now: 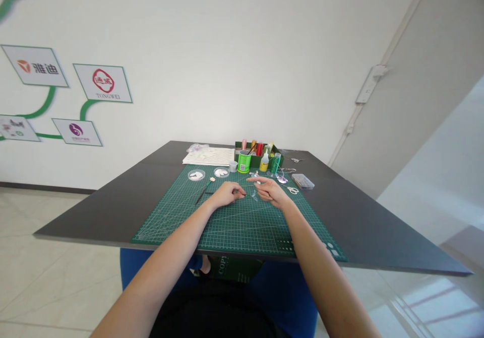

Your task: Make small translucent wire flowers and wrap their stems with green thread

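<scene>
Over the green cutting mat [242, 227], my left hand [228, 194] is closed, thumb and fingertips pinched together near a tiny dark tip I cannot make out. Facing it, my right hand [271, 191] stretches its index finger leftward while the other fingers curl in; something small and pale shows by them. A thin line, like thread or wire, appears to run between the hands. Just left of my right fingers is a clear, filmy loop [254, 196]. Beside my left hand lie a dark, thin tool [200, 195] and a small pale flower on a stem [212, 179].
Two shallow dishes [196, 175] hold pale pieces. Behind stand a bright green can [244, 162], a glue bottle [264, 162], a green spool [276, 163] and a box of thread spools [237, 146]. Scissors [292, 190] and a clear plastic case [303, 182] lie at right.
</scene>
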Demonstrator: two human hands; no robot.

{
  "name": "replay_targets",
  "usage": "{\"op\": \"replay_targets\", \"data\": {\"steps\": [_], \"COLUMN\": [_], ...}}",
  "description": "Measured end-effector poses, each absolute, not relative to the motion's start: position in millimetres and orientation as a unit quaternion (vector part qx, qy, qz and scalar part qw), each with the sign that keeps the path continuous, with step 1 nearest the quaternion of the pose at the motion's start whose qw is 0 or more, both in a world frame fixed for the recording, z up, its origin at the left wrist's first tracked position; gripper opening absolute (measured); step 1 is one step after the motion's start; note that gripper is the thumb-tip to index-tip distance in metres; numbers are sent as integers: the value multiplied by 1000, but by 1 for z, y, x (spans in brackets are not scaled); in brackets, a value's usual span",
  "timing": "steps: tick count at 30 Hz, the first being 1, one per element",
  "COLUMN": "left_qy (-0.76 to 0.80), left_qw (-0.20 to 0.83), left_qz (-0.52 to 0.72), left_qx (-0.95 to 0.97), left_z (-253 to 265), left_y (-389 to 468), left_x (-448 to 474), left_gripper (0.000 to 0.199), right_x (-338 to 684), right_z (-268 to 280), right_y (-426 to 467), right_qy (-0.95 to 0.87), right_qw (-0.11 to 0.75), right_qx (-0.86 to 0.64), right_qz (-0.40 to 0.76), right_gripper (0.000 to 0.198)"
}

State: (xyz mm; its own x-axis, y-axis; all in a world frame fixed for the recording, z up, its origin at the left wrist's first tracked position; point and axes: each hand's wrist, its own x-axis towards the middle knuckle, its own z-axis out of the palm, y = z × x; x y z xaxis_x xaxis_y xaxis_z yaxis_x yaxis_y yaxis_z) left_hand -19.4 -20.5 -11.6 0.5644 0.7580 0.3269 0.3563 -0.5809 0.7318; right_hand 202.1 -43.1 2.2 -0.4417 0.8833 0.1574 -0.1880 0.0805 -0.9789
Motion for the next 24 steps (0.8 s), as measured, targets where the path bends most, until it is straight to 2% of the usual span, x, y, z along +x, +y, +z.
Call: {"op": "replay_targets", "data": {"steps": [14, 24], "left_qy": [290, 286], "left_qw": [364, 385], "left_qz": [316, 337], "left_qx": [827, 810], "left_z": [-13, -10], "left_y": [-20, -21], "left_x": [-20, -19], "left_gripper": [18, 19], "right_x": [203, 204], "right_z": [-2, -7], "right_y": [-38, -34], "right_qy": [-604, -607], "right_qw": [445, 435], "right_qx": [-319, -358], "right_qz": [579, 561], "right_gripper": [40, 49]}}
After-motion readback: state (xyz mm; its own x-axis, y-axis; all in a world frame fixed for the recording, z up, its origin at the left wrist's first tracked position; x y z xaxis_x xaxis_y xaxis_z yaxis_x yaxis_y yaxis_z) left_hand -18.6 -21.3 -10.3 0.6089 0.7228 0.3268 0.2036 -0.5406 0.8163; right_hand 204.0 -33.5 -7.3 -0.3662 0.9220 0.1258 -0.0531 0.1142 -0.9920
